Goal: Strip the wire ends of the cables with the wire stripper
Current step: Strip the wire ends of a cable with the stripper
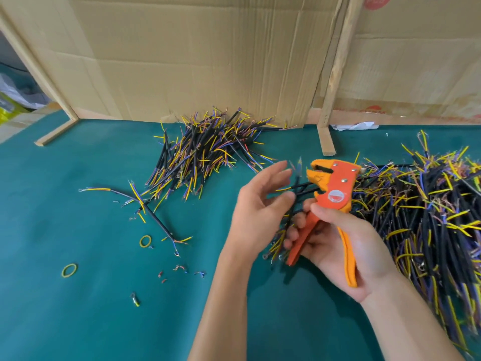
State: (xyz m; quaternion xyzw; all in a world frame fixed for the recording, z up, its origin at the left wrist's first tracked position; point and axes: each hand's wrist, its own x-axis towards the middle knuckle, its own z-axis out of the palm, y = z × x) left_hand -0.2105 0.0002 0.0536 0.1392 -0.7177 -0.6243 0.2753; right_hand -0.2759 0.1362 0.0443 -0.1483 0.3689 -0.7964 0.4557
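My right hand point(335, 238) grips the orange wire stripper point(330, 194) by its handles, jaws up and to the left, and also holds a small bundle of black cables point(277, 243) under the tool. Two black cables point(303, 187) run from the jaws toward my left hand point(257, 201). That hand hovers just left of the jaws with fingers loosely spread, its thumb tip against a blurred upright cable point(297, 175). One pile of cables point(205, 149) lies at the back centre and a larger pile point(426, 209) on the right.
The table has a teal mat point(78, 308). Loose cables point(145, 204), two yellow rubber bands point(145, 241) point(69, 270), insulation scraps point(179, 269) and a small terminal point(135, 299) lie on the left. Cardboard walls point(195, 61) with wooden battens point(328, 136) close the back.
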